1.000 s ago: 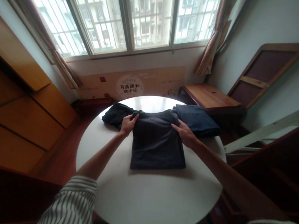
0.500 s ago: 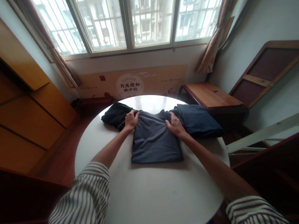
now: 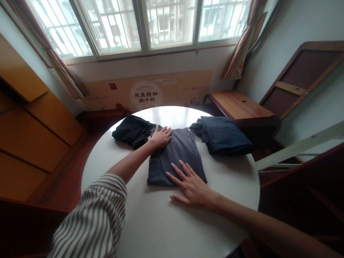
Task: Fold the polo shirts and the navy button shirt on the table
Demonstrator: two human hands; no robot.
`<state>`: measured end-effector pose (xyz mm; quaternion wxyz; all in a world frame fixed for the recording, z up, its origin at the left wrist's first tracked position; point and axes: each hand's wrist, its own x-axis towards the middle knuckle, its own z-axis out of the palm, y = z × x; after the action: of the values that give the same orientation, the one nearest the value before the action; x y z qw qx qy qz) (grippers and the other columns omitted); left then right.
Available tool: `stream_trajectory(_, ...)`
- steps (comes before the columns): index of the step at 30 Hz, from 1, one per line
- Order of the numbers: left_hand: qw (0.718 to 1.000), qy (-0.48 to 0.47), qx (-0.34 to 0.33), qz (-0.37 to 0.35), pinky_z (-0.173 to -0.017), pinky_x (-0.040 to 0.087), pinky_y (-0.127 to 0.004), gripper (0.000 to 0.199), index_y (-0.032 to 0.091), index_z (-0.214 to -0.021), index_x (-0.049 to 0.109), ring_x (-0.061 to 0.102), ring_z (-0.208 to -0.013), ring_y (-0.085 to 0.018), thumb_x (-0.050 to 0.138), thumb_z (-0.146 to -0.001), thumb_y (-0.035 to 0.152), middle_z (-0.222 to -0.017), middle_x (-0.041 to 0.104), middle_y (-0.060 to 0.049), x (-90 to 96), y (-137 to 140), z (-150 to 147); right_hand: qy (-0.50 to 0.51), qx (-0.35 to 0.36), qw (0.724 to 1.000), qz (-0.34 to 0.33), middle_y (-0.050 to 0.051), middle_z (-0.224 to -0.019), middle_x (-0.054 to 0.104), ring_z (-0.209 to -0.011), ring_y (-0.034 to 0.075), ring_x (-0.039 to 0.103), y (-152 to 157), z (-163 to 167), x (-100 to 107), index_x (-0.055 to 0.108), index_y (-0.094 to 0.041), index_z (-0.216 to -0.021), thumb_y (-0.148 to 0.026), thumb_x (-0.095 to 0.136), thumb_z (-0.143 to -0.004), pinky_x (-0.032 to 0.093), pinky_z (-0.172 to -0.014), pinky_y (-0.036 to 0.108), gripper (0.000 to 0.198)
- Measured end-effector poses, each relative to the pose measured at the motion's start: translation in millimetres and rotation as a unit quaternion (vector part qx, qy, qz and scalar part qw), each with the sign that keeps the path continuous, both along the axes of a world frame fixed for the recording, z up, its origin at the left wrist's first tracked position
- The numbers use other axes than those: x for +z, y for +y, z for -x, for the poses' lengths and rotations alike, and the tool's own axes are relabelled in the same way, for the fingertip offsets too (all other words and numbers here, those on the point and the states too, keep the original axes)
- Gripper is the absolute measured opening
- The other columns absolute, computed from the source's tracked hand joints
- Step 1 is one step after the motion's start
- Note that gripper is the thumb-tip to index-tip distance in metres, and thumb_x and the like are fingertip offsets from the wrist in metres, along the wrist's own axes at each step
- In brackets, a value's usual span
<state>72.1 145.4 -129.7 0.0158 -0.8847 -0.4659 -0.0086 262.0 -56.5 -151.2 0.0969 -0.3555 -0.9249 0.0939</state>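
1. Change noted: the far edge of the folded slate-grey garment (image 3: 183,144) is no longer gripped at two corners; the cloth is now laid down and covered by open hands. By judgement, holding of the edge has given way to flattening of the surface.

2. Location: the slate-grey garment is found on the round white table (image 3: 159,230), just toward 12 o'clock from its centre, the window being taken as 12.

3. Left hand (image 3: 160,138): placed palm down on the garment's 11 o'clock corner. The fingers are spread and nothing is seen to be pinched.

4. Right hand (image 3: 193,189): held with fingers and thumb spread, the fingers extended over the near edge at about 5 o'clock on the garment, the thumb over the table. Whether the cloth is firmly pressed cannot be told.

5. Adjacent items: a crumpled black garment (image 3: 132,130) is recorded at 11 o'clock on the table, a folded navy garment (image 3: 228,136) at 2 o'clock. Contact between black and grey cloth cannot be confirmed.

6. Against the frame half a second earlier: the right hand is shifted from the far right corner to the near edge; the creases are reduced; the navy garment's loose inner end, formerly part-hidden by that hand, is exposed.
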Motion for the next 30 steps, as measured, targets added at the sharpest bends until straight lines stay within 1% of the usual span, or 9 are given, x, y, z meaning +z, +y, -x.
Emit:
stream_trajectory(2, 0.999, -0.024, -0.032, -0.002, -0.118, 0.010, -0.062, 0.051, 0.018, -0.152, 0.036, 0.022, -0.150, -0.029, 0.030, -0.104, 0.035, -0.160, 0.030, -0.012, -1.3, -7.9, -18.6, 0.002, 0.002, 1.000, 0.008, 0.015, -0.165, 0.012, -0.149, 0.045, 0.002, -6.5, -2.4, 0.5, 0.028, -0.024, -0.157, -0.069, 0.047, -0.091, 0.014, -0.117, 0.063, 0.083)
stream_trajectory(6, 0.992, -0.061, -0.090, 0.063, -0.119, 0.014, -0.060, 0.062, 0.020, -0.156, 0.026, 0.018, -0.151, -0.027, 0.026, -0.103, 0.051, -0.163, 0.022, -0.011, -12.2, -22.6, -54.1, 0.005, -0.002, 1.000, 0.025, 0.015, -0.165, 0.011, -0.149, 0.046, 0.000, -10.3, -0.5, 3.5, 0.028, -0.024, -0.157, -0.068, 0.046, -0.091, 0.011, -0.116, 0.065, 0.081)
stream_trajectory(11, 0.994, -0.061, -0.034, 0.083, -0.118, 0.011, -0.063, 0.062, 0.018, -0.157, 0.021, 0.016, -0.152, -0.028, 0.020, -0.104, 0.049, -0.164, 0.019, -0.011, -17.0, -4.5, -72.2, 0.010, 0.029, 0.998, 0.056, 0.017, -0.164, 0.008, -0.150, 0.041, 0.002, -26.5, 2.3, 7.7, 0.023, -0.022, -0.158, -0.069, 0.047, -0.090, 0.004, -0.117, 0.065, 0.086)
stream_trajectory(16, 0.994, -0.082, -0.006, 0.069, -0.118, 0.018, -0.060, 0.055, 0.016, -0.154, 0.029, 0.022, -0.150, -0.028, 0.021, -0.104, 0.036, -0.161, 0.028, -0.012, -4.2, -2.0, -76.0, 0.039, 0.069, 0.991, 0.105, 0.018, -0.164, 0.007, -0.151, 0.037, 0.002, -54.7, -1.7, 15.6, 0.022, -0.019, -0.159, -0.066, 0.050, -0.090, 0.005, -0.119, 0.060, 0.087)
stream_trajectory(19, 0.990, -0.142, -0.015, -0.004, -0.119, 0.020, -0.056, 0.049, 0.014, -0.148, 0.041, 0.029, -0.147, -0.027, 0.027, -0.103, 0.028, -0.156, 0.040, -0.013, 6.6, -31.2, -58.0, 0.076, 0.110, 0.982, 0.132, 0.017, -0.162, 0.023, -0.150, 0.033, 0.019, -63.7, -14.6, 23.0, 0.030, -0.017, -0.156, -0.060, 0.053, -0.092, 0.013, -0.121, 0.055, 0.080)
stream_trajectory(21, 0.978, -0.203, -0.020, -0.055, -0.119, 0.025, -0.050, 0.044, 0.014, -0.139, 0.051, 0.038, -0.142, -0.026, 0.033, -0.100, 0.023, -0.148, 0.049, -0.013, 11.1, -57.0, -33.3, 0.137, 0.083, 0.979, 0.126, 0.016, -0.155, 0.039, -0.144, 0.030, 0.035, -59.2, -28.8, 27.3, 0.042, -0.017, -0.149, -0.048, 0.055, -0.094, 0.025, -0.120, 0.050, 0.064)
stream_trajectory(24, 0.949, -0.298, 0.059, -0.089, -0.114, 0.036, -0.045, 0.036, 0.015, -0.125, 0.061, 0.051, -0.129, -0.026, 0.044, -0.094, 0.019, -0.132, 0.060, -0.014, 9.7, -91.3, 12.7, 0.265, -0.067, 0.957, 0.095, 0.014, -0.138, 0.058, -0.131, 0.028, 0.052, -33.3, -53.4, 31.5, 0.059, -0.021, -0.131, -0.037, 0.054, -0.095, 0.041, -0.111, 0.049, 0.040)
stream_trajectory(27, 0.923, -0.347, 0.163, -0.043, -0.102, 0.049, -0.046, 0.034, 0.015, -0.122, 0.061, 0.062, -0.112, -0.026, 0.052, -0.090, 0.021, -0.120, 0.063, -0.014, 1.6, -117.3, 51.6, 0.315, -0.180, 0.928, 0.080, 0.013, -0.122, 0.065, -0.114, 0.030, 0.063, 0.2, -73.2, 35.4, 0.063, -0.023, -0.122, -0.044, 0.061, -0.091, 0.051, -0.100, 0.051, 0.037)
stream_trajectory(30, 0.930, -0.343, 0.132, -0.019, -0.093, 0.055, -0.042, 0.038, 0.017, -0.129, 0.056, 0.065, -0.103, -0.023, 0.050, -0.092, 0.019, -0.122, 0.062, -0.013, -2.2, -142.9, 76.3, 0.265, -0.106, 0.957, 0.042, 0.013, -0.129, 0.062, -0.120, 0.032, 0.059, 14.9, -84.1, 40.9, 0.064, -0.024, -0.124, -0.044, 0.071, -0.084, 0.048, -0.103, 0.053, 0.045)
